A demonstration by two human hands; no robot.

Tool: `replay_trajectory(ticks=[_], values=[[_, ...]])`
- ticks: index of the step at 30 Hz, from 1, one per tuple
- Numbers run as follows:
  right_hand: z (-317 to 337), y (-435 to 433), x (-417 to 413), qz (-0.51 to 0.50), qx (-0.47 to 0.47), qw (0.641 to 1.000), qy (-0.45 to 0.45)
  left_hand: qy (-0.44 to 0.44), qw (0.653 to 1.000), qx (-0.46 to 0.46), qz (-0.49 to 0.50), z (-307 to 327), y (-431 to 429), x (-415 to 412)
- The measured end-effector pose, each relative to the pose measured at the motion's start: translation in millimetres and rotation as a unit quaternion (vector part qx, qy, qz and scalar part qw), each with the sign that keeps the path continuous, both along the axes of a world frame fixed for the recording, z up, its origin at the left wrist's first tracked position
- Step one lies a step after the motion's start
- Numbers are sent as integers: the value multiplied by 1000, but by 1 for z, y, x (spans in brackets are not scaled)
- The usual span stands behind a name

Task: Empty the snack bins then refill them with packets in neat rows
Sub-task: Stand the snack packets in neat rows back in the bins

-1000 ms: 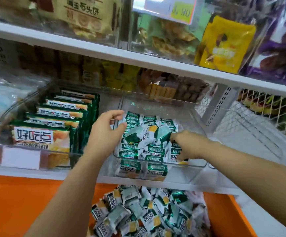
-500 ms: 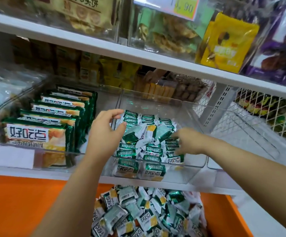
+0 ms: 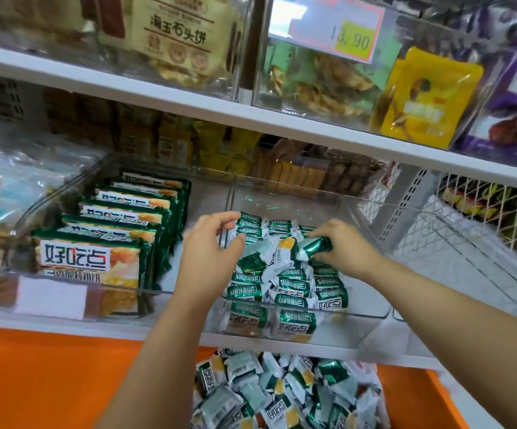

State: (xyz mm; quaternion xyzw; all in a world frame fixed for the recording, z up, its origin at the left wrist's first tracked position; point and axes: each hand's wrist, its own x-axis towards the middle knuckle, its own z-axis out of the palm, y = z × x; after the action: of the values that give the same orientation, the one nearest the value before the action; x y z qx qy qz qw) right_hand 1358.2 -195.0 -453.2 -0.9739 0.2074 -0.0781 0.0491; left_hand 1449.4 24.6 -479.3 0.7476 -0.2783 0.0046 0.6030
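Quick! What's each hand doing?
Left hand: fingers curled by the clear plastic bin wall; grip cannot be told.
Right hand: holding a small green foil snack packet.

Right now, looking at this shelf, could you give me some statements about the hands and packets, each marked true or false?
1. The right hand pinches a small green foil packet. True.
2. The clear plastic middle bin is empty. False: small green-and-white packets lie inside it.
3. In the left bin, large green biscuit packs stand in a row. True.
4. The loose heap of small packets below lies on a blue surface. False: it lies on an orange surface.
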Motion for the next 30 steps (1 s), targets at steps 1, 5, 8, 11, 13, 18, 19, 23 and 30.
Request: replay_trajectory(ticks=[1, 5, 8, 11, 13, 18, 19, 23, 30], values=[[8, 0, -7, 2, -14, 1000, -14, -1, 1000, 2, 3, 1, -1, 0], [41, 2, -38, -13, 33, 998, -50, -7, 999, -29, 44, 9, -7, -8], [50, 9, -53, -20, 211, 975, -69, -17, 996, -86, 31, 22, -15, -21], [54, 22, -59, -13, 314, 944, -96, 7, 994, -85, -75, 38, -24, -37], [59, 35, -58, 23, 365, 925, -106, 28, 987, -30, -158, 43, -29, -44], [63, 46, -46, 51, 481, 861, -157, 72, 979, -109, -153, 44, -19, -34], [61, 46, -41, 32, 491, 853, -177, 79, 982, -124, -119, 44, -14, -28], [29, 37, -17, -56, 358, 924, -124, 149, 964, -219, -31, 39, 2, -10], [-18, 29, 20, -112, 326, 938, -27, 170, 955, -244, -7, 34, 6, -4]])
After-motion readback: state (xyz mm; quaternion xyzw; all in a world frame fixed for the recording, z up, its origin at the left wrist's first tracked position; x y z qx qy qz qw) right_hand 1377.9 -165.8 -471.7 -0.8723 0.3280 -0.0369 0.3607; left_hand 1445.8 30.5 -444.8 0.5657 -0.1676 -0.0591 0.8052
